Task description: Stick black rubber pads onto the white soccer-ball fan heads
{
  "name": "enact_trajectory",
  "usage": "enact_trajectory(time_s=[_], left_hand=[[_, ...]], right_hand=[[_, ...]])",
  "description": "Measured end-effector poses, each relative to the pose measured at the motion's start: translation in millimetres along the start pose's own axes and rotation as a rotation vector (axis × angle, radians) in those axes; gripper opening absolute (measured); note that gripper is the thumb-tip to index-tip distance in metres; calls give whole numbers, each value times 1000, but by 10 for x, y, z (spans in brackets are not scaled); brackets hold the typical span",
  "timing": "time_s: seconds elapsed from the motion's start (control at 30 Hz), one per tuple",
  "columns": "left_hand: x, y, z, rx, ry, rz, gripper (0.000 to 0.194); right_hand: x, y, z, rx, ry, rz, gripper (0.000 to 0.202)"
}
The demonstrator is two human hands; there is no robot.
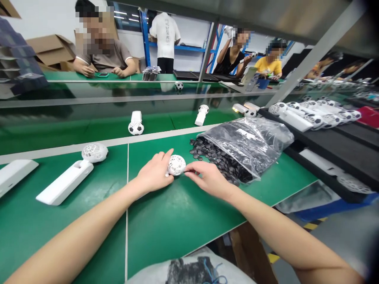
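Observation:
My left hand [156, 169] is wrapped around a white handheld fan with a round, football-patterned head [177, 165]; its handle is mostly hidden under my palm. Against the right side of that head, my right hand [211, 179] pinches a small black piece [186, 171] between thumb and forefinger. Just beyond my right hand, many similar black pieces [220, 157] spill from a clear plastic bag [251, 138]. On the left of the green table lie another white fan [65, 182] with a lattice head and part of a further white handle [17, 173].
On the green conveyor [168, 114] behind the table rest finished-looking fans [136, 123] with black patches. Black trays [340, 146] holding several fans stand at the right. A slanting metal post [316, 51] crosses the upper right. Several people sit across the line, one person [103, 55] at far left.

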State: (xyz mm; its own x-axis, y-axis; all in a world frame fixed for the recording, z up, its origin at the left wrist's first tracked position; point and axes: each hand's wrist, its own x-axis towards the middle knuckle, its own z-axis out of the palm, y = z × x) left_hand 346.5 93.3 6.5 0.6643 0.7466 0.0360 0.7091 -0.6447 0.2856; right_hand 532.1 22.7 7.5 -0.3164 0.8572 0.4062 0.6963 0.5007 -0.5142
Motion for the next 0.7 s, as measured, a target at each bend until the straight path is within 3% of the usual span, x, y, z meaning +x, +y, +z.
enact_trajectory(time_s=[0.17,0.47,0.7], left_hand=[[-19,-22,-9,-105,27,79,75],[15,4,-29,-154,36,60,67],[35,-29,-23,-224,22,55,65]], right_hand=[[-3,-31,90,61,24,11,7],[45,35,215,169,119,116,3],[74,96,271,420,85,315,37]])
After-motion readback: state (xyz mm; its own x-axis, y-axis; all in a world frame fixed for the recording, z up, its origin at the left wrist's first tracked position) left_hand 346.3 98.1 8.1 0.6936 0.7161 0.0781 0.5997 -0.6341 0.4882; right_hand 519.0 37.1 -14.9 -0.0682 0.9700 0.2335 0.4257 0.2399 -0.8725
